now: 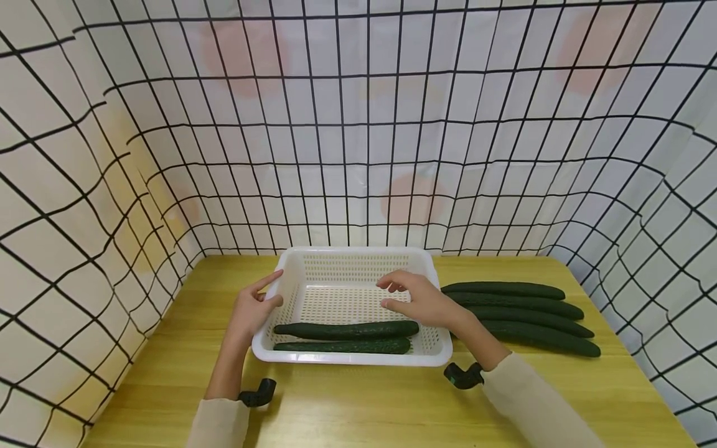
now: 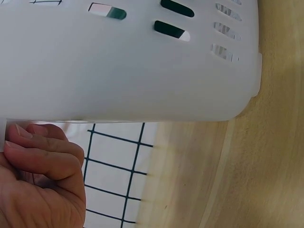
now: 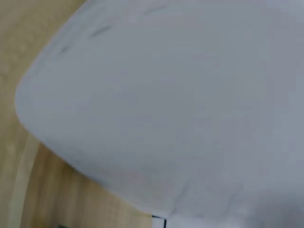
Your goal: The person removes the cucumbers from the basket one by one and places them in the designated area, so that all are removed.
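Note:
A white plastic basket [image 1: 353,359] with slotted walls stands on the wooden table, two long green cucumbers lying side by side in it along the near wall: one cucumber [image 1: 347,330] behind, the other cucumber [image 1: 342,346] in front. My left hand [image 1: 250,311] grips the basket's left rim, thumb on the inner side; in the left wrist view its fingers [image 2: 47,156] curl under the rim. Over the right part of the basket hovers my right hand [image 1: 424,300], fingers loosely bent, nothing between them. The right wrist view shows mostly the blurred basket wall [image 3: 156,104]; no fingers appear there.
Several more cucumbers [image 1: 532,322] lie side by side on the table [image 1: 347,410] right of the basket, their left ends partly behind the right hand and basket. Black wire mesh [image 1: 366,165] over white sheeting encloses the table at the back and sides.

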A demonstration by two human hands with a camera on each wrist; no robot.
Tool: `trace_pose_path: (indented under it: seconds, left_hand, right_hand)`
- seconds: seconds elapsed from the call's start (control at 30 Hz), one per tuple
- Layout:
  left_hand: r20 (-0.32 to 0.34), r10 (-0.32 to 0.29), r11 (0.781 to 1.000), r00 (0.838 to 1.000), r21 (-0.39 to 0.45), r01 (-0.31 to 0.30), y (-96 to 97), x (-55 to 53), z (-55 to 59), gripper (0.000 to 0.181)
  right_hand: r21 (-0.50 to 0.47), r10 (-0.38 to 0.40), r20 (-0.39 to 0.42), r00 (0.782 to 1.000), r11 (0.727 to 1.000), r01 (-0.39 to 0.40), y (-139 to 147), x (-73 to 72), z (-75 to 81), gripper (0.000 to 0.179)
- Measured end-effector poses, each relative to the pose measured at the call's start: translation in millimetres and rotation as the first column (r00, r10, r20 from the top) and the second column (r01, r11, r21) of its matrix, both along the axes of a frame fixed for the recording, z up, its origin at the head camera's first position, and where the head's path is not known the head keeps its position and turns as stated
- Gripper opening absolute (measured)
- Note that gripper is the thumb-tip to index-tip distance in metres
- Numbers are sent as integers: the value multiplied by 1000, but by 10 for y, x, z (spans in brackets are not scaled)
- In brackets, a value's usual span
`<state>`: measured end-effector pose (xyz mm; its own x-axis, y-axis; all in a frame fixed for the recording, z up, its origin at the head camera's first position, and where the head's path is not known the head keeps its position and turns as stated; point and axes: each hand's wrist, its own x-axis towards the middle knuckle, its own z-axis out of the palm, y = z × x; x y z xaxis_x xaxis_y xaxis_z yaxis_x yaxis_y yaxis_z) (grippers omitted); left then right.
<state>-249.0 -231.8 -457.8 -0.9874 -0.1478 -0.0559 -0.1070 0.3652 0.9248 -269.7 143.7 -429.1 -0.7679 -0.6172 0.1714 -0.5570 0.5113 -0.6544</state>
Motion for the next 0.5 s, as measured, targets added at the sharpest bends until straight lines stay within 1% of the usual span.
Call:
trace_pose_path:
  seconds: [0.2, 0.5]
  left_hand:
    - [6, 0, 1000, 1000, 14, 0, -6, 20, 0, 64]
    - [3, 1, 1000, 1000, 24, -1, -4, 6, -9, 63]
  right_hand:
    - [45, 36, 10, 999, 998, -37, -196, -2, -59, 46]
    - [108, 80, 67, 995, 990, -87, -403, -21, -128, 47]
